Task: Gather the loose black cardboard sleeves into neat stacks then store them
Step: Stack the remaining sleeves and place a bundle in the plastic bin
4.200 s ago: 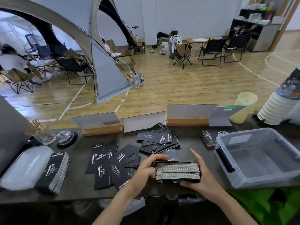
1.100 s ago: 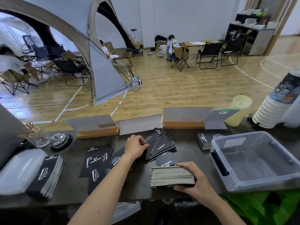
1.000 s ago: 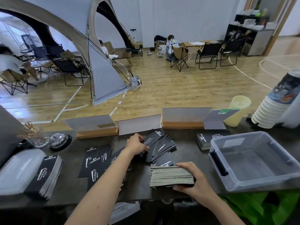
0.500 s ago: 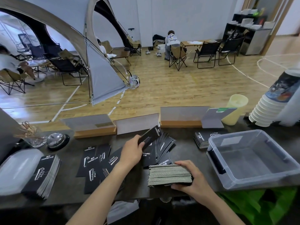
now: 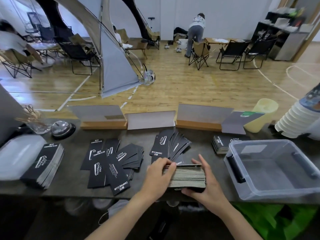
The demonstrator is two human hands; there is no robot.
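Note:
A thick stack of black cardboard sleeves stands near the front edge of the dark counter. My left hand grips its left end, fingers curled over the top. My right hand cups its right end, thumb under the front corner. Behind it lies a fanned pile of sleeves. Loose sleeves are scattered to the left. A leaning stack lies at the far left, and a small stack sits by the bin.
An empty clear plastic bin stands at the right. Card stands in wooden bases line the counter's back edge. A service bell, a glass, a white tray, a yellow cup and stacked white cups also sit there.
My left hand lifted a sleeve from the fanned pile, brought it back and now grips the thick stack's left end. My right hand stayed on the stack.

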